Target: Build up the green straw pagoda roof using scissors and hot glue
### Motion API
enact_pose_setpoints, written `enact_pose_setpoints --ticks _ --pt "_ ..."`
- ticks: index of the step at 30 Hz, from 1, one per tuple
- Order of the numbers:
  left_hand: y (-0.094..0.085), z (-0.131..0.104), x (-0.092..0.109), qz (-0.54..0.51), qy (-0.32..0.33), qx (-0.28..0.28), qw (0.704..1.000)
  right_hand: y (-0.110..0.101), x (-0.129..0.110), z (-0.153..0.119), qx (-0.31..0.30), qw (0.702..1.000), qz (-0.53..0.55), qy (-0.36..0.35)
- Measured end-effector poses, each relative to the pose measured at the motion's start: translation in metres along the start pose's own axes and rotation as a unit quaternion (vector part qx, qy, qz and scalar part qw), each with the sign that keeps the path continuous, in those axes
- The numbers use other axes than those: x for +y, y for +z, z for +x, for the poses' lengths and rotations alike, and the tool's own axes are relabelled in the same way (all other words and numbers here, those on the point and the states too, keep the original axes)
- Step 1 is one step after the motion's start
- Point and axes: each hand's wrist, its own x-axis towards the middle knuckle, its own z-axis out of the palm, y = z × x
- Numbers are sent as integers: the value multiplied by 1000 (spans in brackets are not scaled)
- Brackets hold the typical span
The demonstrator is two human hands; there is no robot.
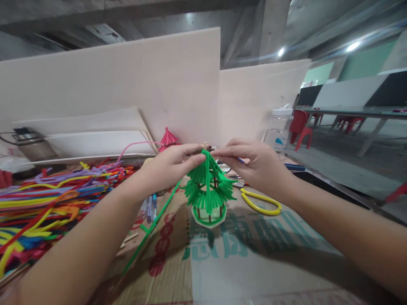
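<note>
Pagoda model (208,195), green, is upright over printed cardboard (254,275), between your hands. Your left hand (171,165) has its fingers pinching the peak; your right hand (254,163) has fingers bunched beside it, can't tell on what.

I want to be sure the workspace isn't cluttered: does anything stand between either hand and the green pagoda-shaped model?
Nothing visible does: the left hand and right hand are both at the top of the green model. The yellow-handled tool lies to its right, not between.
</note>
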Motion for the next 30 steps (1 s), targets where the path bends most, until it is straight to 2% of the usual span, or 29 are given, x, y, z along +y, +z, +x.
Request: enact_pose_setpoints --ticks 3,17,21,23,27,30 --pt "0 3 -2 -13 31 20 999 2 -1 0 2 1000 -14 -16" --pt "2 5 -4 4 58 41 997 7 3 -1 -28 999 -24 -27" --pt "2 6 -6 -14 43 27 999 3 0 0 -49 999 -5 -7" --pt "4 7 -8 -23 28 29 999 -2 -1 1 -39 999 14 22" --pt "7 9 -7 -56 9 87 995 -17 2 6 12 997 -23 71" --pt "4 9 -5 -68 6 141 988 -24 9 11 8 994 -40 100"
